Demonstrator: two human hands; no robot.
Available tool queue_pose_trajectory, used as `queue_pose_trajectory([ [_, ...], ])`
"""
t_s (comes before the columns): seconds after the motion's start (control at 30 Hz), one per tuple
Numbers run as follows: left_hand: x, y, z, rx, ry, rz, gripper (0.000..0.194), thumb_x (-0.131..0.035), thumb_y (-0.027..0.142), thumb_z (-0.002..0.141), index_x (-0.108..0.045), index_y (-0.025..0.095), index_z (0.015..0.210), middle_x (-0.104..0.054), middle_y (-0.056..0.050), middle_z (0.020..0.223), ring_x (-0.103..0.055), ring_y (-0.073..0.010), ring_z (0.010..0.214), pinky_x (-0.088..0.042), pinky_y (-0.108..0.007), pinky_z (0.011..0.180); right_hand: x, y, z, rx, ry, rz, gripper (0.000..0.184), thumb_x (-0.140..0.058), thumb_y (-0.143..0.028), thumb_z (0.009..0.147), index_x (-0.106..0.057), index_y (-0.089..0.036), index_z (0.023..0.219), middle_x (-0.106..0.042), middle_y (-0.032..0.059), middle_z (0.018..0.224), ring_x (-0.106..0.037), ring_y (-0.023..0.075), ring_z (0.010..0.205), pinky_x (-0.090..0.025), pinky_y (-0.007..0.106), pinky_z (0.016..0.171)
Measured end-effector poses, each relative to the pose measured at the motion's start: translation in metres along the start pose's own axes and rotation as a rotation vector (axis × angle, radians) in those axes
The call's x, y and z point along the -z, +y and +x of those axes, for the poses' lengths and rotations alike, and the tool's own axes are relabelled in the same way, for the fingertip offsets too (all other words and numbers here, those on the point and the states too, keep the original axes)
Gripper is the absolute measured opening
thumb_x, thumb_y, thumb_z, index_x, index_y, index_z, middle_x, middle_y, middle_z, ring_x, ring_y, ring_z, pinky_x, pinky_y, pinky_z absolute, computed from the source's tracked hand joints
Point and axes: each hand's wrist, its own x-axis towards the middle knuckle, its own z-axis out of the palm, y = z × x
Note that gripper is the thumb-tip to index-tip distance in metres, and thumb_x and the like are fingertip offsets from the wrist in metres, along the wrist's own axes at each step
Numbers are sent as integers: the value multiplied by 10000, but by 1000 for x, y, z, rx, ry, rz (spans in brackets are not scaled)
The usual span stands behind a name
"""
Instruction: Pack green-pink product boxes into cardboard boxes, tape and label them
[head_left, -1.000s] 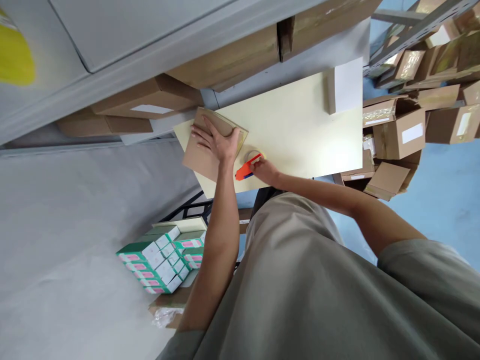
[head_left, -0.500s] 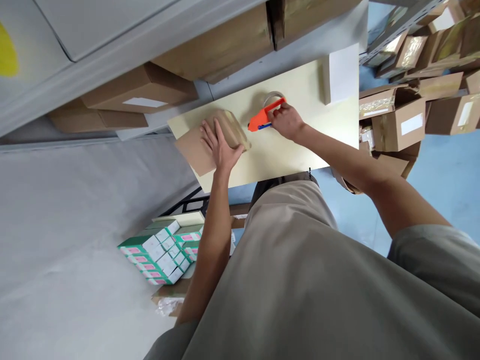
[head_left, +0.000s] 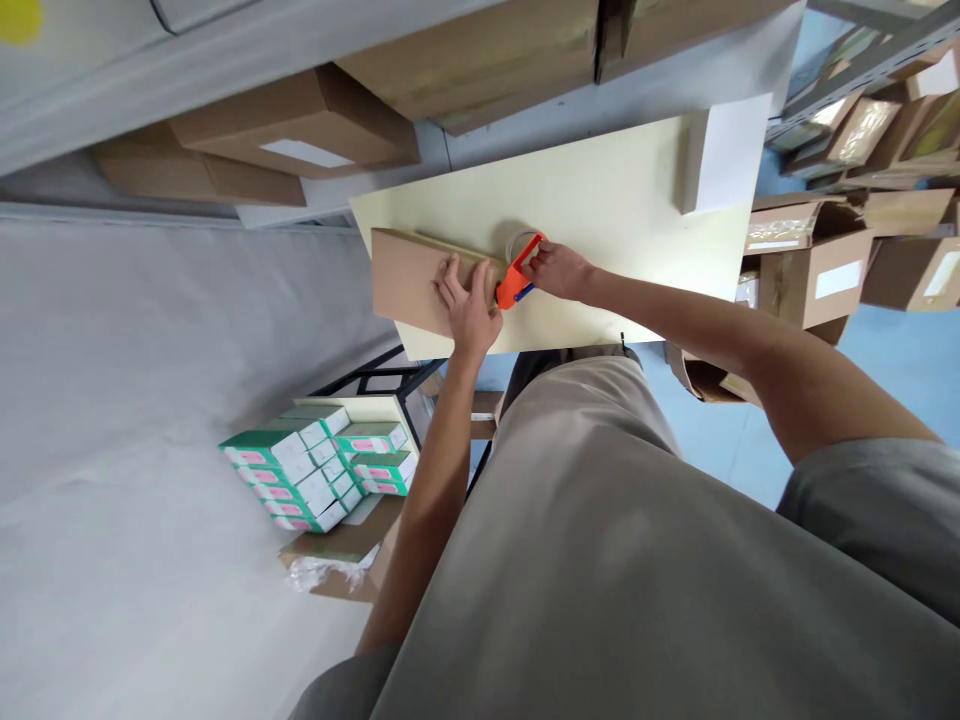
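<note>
A small brown cardboard box (head_left: 409,280) lies at the left part of the cream tabletop (head_left: 600,190). My left hand (head_left: 474,312) holds it near its right end, fingers bent and apart over the top, thumb by the end edge. My right hand (head_left: 559,270) is closed around an orange tape dispenser (head_left: 513,289) with a blue part on its lower side. A roll of tape (head_left: 513,241) shows at its back. The dispenser's front end is against or very near the box's right end; contact there is partly hidden.
A white box (head_left: 726,155) stands at the table's right end. Brown cartons (head_left: 480,60) line the shelf behind the table. Open cartons (head_left: 814,270) are piled on the floor at right. Green-and-white boxes (head_left: 300,465) are stacked at lower left, beside the grey wall (head_left: 150,400).
The box has turned, and its long plain face now shows. My left hand has shifted towards its right end. My right hand has brought the tape dispenser down and left to that end.
</note>
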Motion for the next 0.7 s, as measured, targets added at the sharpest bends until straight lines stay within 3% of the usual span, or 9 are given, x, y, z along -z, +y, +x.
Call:
queue_pose_trajectory([
  [0.17, -13, -8, -5, -28, 37, -58, 817, -738, 13, 790, -661, 199, 1581, -271, -165, 1882, 4, -364, 1827, 123, -595, 1458, -13, 39, -30, 70, 11, 94, 513, -344, -12, 1063, -653, -72, 1468, -815, 144, 1257, -723, 216, 1247, -421, 459, 1279],
  [0.3, -20, -11, -6, -25, 50, -108, 787, -689, -14, 799, -662, 163, 1565, -254, -170, 1886, 42, -353, 1827, 160, -589, 1449, -21, 89, -45, -93, 70, 74, 486, -380, 0, 1027, -645, -48, 1432, -817, 137, 1219, -732, 222, 1209, -465, 503, 1236],
  [0.4, -22, -8, -7, 5, 54, -84, 782, -684, -5, 806, -663, 183, 1566, -252, -155, 1891, 49, -349, 1828, 141, -593, 1458, -20, 108, -38, -171, 171, 30, 456, -361, -48, 1067, -629, -15, 1434, -826, 172, 1246, -741, 235, 1220, -465, 485, 1233],
  [0.5, -20, -3, -9, 28, 35, -23, 820, -681, -9, 790, -656, 219, 1577, -255, -153, 1895, 20, -348, 1830, 97, -605, 1471, -14, 101, -20, -175, 213, -14, 431, -399, -196, 1141, -624, 38, 1425, -828, 223, 1231, -763, 269, 1221, -442, 477, 1248],
  [0.6, -19, 2, -12, 16, 24, 21, 852, -682, -2, 778, -637, 237, 1594, -261, -170, 1898, -18, -368, 1828, 57, -651, 1471, -2, 78, 0, -235, 213, 27, 543, -526, -414, 1155, -643, 52, 1408, -835, 240, 1139, -793, 349, 1161, -488, 540, 1191],
  [0.7, -20, 2, -12, 0, 42, 49, 842, -682, 12, 788, -636, 246, 1595, -286, -182, 1891, -42, -382, 1826, 23, -676, 1469, 14, 50, 15, -300, 199, 102, 534, -589, -450, 1122, -721, 25, 1326, -838, 258, 1096, -797, 386, 1124, -518, 554, 1113],
])
